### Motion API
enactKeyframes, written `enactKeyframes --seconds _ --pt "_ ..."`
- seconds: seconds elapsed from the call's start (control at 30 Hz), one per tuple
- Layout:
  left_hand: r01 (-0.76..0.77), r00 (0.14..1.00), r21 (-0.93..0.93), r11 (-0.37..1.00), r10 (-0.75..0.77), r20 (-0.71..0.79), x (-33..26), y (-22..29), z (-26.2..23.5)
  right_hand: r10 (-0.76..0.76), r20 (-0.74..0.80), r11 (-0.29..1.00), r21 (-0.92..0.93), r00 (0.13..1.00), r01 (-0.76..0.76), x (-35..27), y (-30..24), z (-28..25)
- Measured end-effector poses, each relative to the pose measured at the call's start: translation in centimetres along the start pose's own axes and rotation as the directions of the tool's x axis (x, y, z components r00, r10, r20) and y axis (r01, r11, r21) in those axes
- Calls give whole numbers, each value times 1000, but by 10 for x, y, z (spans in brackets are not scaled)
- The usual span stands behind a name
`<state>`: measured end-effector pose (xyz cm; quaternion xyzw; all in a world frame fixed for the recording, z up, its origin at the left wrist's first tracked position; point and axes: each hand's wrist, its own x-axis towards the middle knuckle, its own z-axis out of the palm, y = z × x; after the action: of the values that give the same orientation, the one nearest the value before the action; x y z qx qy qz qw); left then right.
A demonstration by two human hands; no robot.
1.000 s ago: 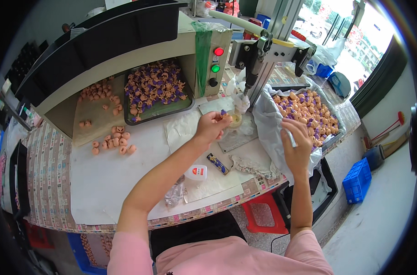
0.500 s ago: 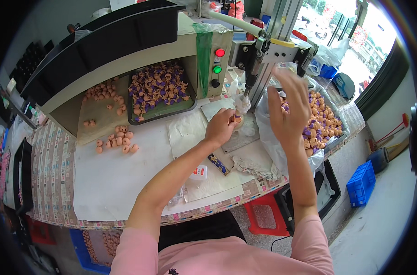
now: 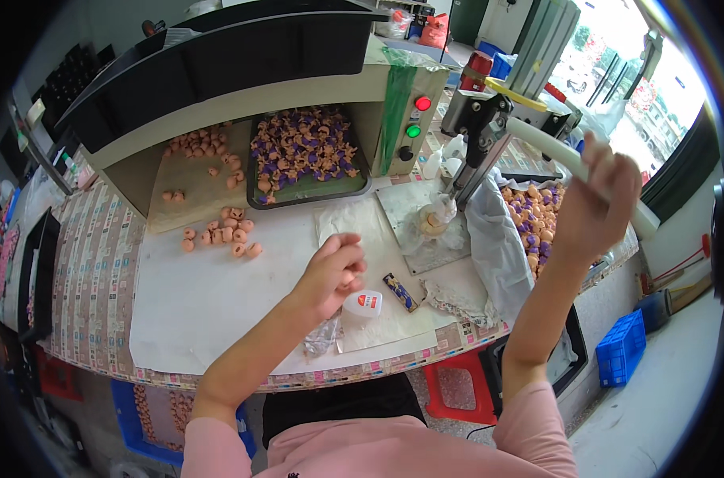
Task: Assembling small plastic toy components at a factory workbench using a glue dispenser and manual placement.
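Between two and three o'clock in the view, the right hand (image 3: pixel 601 195) is clasped around the white lever (image 3: pixel 537 143), which slopes down from its joint on the press. The blur hides some fingers, but the grip looks firm. Just off the centre, toward half past two, the plastic-wrapped press head (image 3: pixel 439 209) meets the fixture on the metal plate (image 3: pixel 398 209). I judge that the step in hand is the pressing. Whether one piece sits under the plastic, I cannot tell.

Near seven o'clock from the centre, the left hand (image 3: pixel 334 275) hangs above the paper, well apart from the press, with fingers half curled. I cannot tell if it holds something small. The next move, I think, calls for controlled lever handling, with the left fingers outside the press head's path.

At nine o'clock lie loose peach balls (image 3: pixel 226 231), round, some with dark openings. At eleven o'clock, the black tray (image 3: pixel 314 199) bears peach-and-purple pieces (image 3: pixel 298 151), irregular and heaped. Toward three o'clock, more rounded peach-and-purple pieces fill the cloth-lined tray (image 3: pixel 492 247).
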<state>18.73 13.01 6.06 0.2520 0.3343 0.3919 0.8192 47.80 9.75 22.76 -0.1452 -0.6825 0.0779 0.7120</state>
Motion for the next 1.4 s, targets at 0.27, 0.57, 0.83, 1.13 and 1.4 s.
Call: enactKeyframes --seconds 0.27,0.57,0.83,1.13,1.4 --pt "104 986 -164 981 -80 146 -93 -5 -84 85 -453 775 -529 887 -345 -134 17 60" --pt "51 983 -434 899 32 183 -125 -34 -145 668 161 570 -738 727 -361 -258 29 192" --pt "-39 984 -479 877 118 136 -128 -46 -172 816 206 478 -766 540 -430 -256 26 202" --pt "-87 991 -462 883 122 46 -121 -62 -181 779 93 549 -576 620 -605 -263 -9 213" --pt "-22 1000 -432 901 26 4 -122 -62 -164 859 -88 480 -198 504 -854 -278 -40 212"
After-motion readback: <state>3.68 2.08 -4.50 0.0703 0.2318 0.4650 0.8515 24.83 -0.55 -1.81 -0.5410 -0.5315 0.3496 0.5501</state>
